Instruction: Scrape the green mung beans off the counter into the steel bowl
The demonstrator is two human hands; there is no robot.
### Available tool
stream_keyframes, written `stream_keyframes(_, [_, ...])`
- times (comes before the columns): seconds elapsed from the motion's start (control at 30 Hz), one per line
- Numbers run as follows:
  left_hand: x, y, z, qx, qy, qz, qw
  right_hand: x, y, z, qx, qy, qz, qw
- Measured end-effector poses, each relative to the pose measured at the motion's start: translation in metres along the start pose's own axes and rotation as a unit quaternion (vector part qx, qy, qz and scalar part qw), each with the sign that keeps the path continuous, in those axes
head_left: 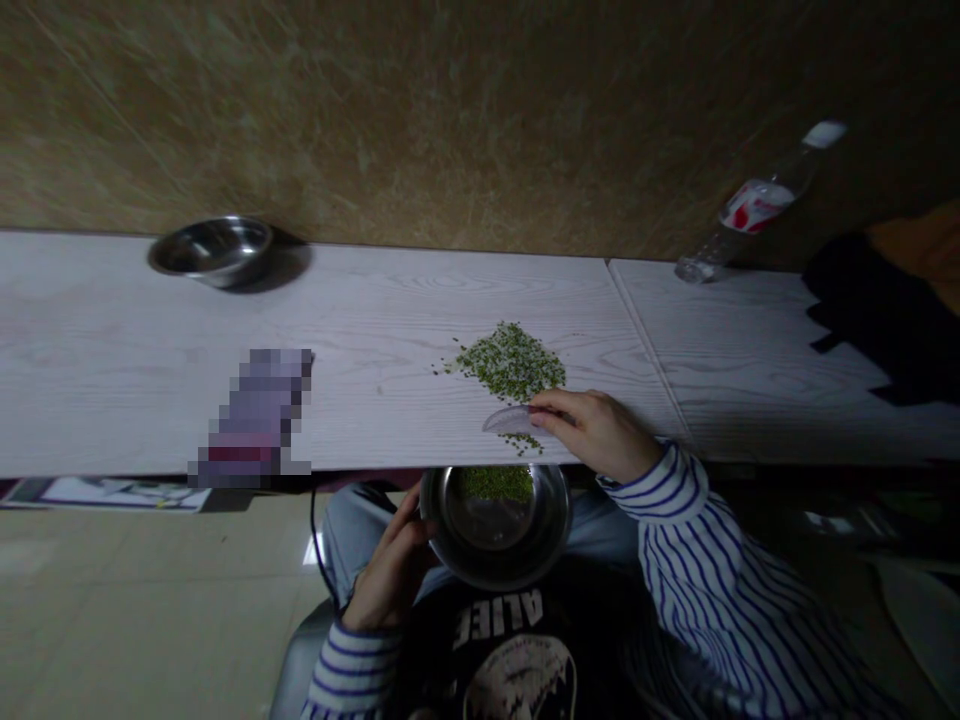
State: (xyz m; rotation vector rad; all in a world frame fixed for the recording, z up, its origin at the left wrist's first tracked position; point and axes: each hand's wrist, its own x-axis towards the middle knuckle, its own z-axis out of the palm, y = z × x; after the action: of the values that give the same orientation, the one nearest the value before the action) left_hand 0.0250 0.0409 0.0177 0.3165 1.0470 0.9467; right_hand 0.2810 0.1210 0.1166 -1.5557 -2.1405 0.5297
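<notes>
A pile of small green beans lies on the white wood-grain table. My right hand rests at the table's near edge, fingers pinched on a thin pale scraper card just below the pile. A few beans sit by the card's edge. My left hand grips the rim of a steel bowl held under the table edge above my lap. Some green beans lie in the far part of that bowl.
A second steel bowl stands at the back left of the table. A plastic bottle leans at the back right beside dark clothing. A blurred-out object lies left of centre near the front edge.
</notes>
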Motion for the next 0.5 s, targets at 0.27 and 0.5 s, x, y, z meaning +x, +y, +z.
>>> stream_keyframes(0.27, [0.001, -0.010, -0.008, -0.020, -0.042, -0.006, 0.999, -0.010, -0.004, -0.003, 0.019, -0.046, -0.001, 0.999])
stream_keyframes(0.5, [0.003, -0.013, -0.004, -0.005, -0.077, -0.010, 0.997, -0.023, -0.010, -0.003, 0.007, -0.061, -0.013, 0.998])
